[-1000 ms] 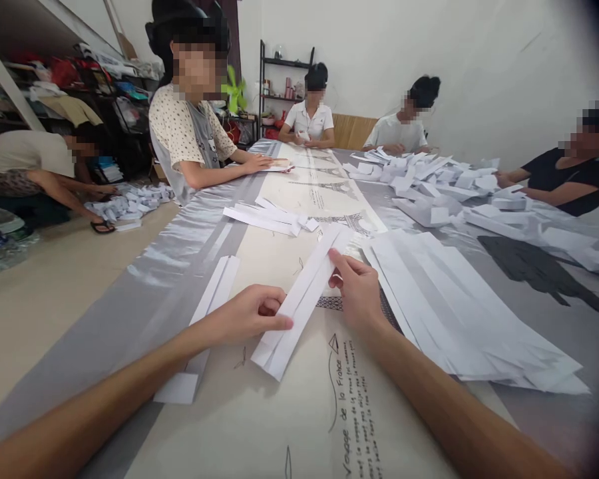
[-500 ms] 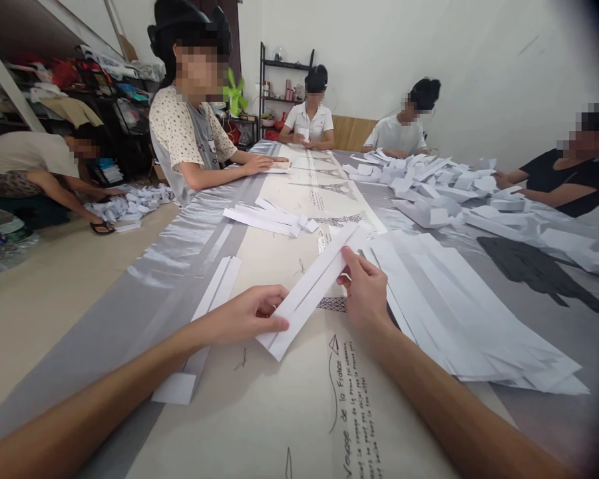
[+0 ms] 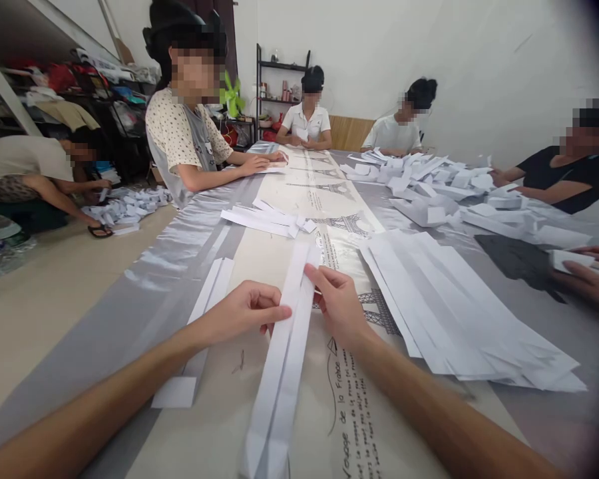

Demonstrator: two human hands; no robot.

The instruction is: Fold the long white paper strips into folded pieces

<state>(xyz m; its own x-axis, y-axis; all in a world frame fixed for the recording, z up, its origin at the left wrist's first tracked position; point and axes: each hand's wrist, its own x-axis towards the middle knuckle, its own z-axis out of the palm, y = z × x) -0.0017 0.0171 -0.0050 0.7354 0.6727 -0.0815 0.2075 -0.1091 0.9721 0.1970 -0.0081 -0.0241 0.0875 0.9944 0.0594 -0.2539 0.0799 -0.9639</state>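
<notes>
A long folded white paper strip (image 3: 284, 359), creased lengthwise, is held up between my hands over the table. My left hand (image 3: 249, 309) pinches its left edge, thumb on top. On the opposite edge, farther up, my right hand (image 3: 337, 299) grips it between thumb and fingers. Beneath my left forearm lies another folded paper strip (image 3: 212, 289) on the table. A stack of flat white paper sheets (image 3: 454, 306) spreads to the right of my right hand. Beyond my hands sits a small group of folded paper pieces (image 3: 262, 219).
A grey cloth (image 3: 144, 313) and a printed cream runner (image 3: 204, 432) cover the table. A large heap of folded papers (image 3: 429, 176) stands at the far right, near a dark flat piece (image 3: 514, 259). Several people work around; a co-worker's hands (image 3: 589, 269) hold paper at right.
The strip has swung more upright and its near end now reaches toward me. My right hand has moved left, closer to my left hand. A co-worker's hands with paper have appeared at right.
</notes>
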